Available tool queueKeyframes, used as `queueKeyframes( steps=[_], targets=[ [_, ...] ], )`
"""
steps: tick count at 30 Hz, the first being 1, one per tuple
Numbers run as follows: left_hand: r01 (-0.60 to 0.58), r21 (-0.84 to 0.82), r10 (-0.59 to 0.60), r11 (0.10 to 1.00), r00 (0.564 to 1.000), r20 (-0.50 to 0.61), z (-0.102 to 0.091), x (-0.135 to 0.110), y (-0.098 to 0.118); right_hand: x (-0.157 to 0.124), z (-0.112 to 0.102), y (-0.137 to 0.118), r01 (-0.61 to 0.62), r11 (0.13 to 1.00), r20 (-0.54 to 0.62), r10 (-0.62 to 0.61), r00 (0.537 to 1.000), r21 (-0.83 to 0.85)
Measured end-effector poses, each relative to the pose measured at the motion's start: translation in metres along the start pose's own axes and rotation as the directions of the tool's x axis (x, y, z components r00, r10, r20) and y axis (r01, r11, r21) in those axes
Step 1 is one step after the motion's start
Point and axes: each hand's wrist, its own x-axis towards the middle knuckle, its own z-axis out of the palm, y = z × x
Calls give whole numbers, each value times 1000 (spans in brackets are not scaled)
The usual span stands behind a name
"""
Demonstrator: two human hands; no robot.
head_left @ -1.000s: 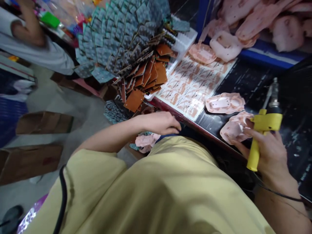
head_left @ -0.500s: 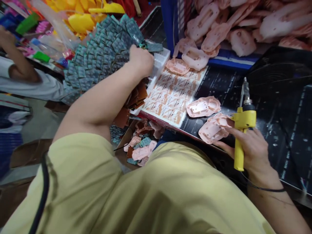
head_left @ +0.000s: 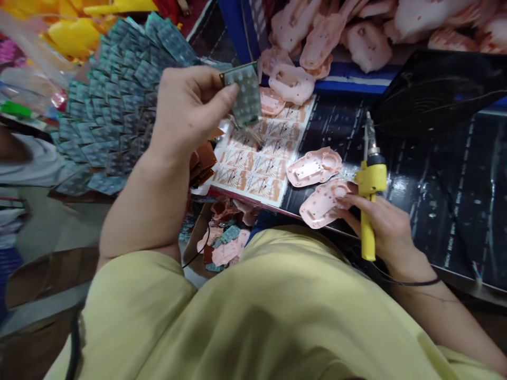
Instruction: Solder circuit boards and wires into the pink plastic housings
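Over the left end of the black counter [head_left: 404, 198], left hand [head_left: 182, 108] raised, thumb and fingers pinching one side of a thin green rectangular circuit board [head_left: 246, 95], dotted face showing. Board is clear of the surface, tilted, above a white flat sheet printed with orange-brown patterns [head_left: 259, 171] that covers the counter's near left corner.

By the near edge, right hand [head_left: 390, 224] has a yellow pistol-shaped power tool [head_left: 371, 179] in its grasp, metal tip pointing away from the body. Thumb and forefinger of that hand also on the right end of a pale pink moulded plastic shell [head_left: 321, 206], which sits hollow side up at the near edge. Second shell, same pale pink plastic [head_left: 315, 168], lies just beyond it; cannot tell if the two touch.

Toward the far edge: blue plastic crate [head_left: 348, 82] heaped with pink plastic parts [head_left: 368, 45]. More pink pieces [head_left: 293, 82] in front of the crate, by the sheet's far end. Flat black object [head_left: 439, 100] to the right, kind unclear.

Off the left end, big layered pile of green boards [head_left: 114, 95], with orange-brown boards [head_left: 204, 163] beside the left forearm. Yellow plastic pieces [head_left: 71, 37] past the pile. Below the near edge, mixed heap of pink and green scraps [head_left: 225, 245]. Another person's pale clothing [head_left: 31, 158] at far left, blurred.
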Motion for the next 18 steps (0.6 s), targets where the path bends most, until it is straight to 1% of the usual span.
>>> queueKeyframes(
  steps=[1, 2, 3, 5, 7, 8, 10, 12, 13, 14, 15, 17, 18],
  targets=[
    [-7, -141, 6, 990, 1000, -10, 10, -3, 2, 2, 3, -4, -9, 1000, -17, 9, 1000, 10],
    [5, -263, -2, 965, 1000, 13, 20, -6, 4, 4, 5, -7, -21, 1000, -39, 22, 999, 16],
    [38, -337, -16, 941, 998, 67, 31, -9, 6, 6, 7, -9, -36, 999, -66, 37, 997, 21],
    [120, -328, -54, 937, 978, 203, 54, -14, 9, 11, 8, -11, -62, 997, -120, 66, 991, 35],
    [155, -280, -67, 947, 952, 299, 77, -19, 14, 18, 8, -11, -75, 996, -141, 81, 987, 47],
    [148, -274, -48, 950, 939, 340, 89, -21, 17, 22, 8, -11, -71, 996, -135, 76, 988, 45],
    [104, -316, 45, 943, 901, 432, 110, -24, 26, 29, 9, -10, -39, 999, -93, 41, 995, 29],
    [61, -393, 151, 918, 860, 488, 126, -27, 35, 35, 10, -11, -3, 1000, -35, 3, 999, 19],
    [57, -440, 195, 896, 840, 506, 131, -28, 38, 37, 10, -12, 0, 1000, -29, 1, 1000, 29],
    [81, -488, 227, 869, 812, 538, 134, -29, 39, 39, 10, -14, -9, 999, -46, 11, 999, 48],
    [140, -530, 242, 836, 774, 585, 134, -30, 39, 39, 10, -16, -22, 998, -81, 27, 996, 62],
    [346, -580, 243, 737, 665, 706, 130, -34, 33, 40, 7, -19, -34, 998, -182, 43, 982, 52],
    [463, -589, 240, 663, 614, 752, 127, -36, 28, 41, 4, -21, -38, 999, -220, 43, 975, 29]
  ],
)
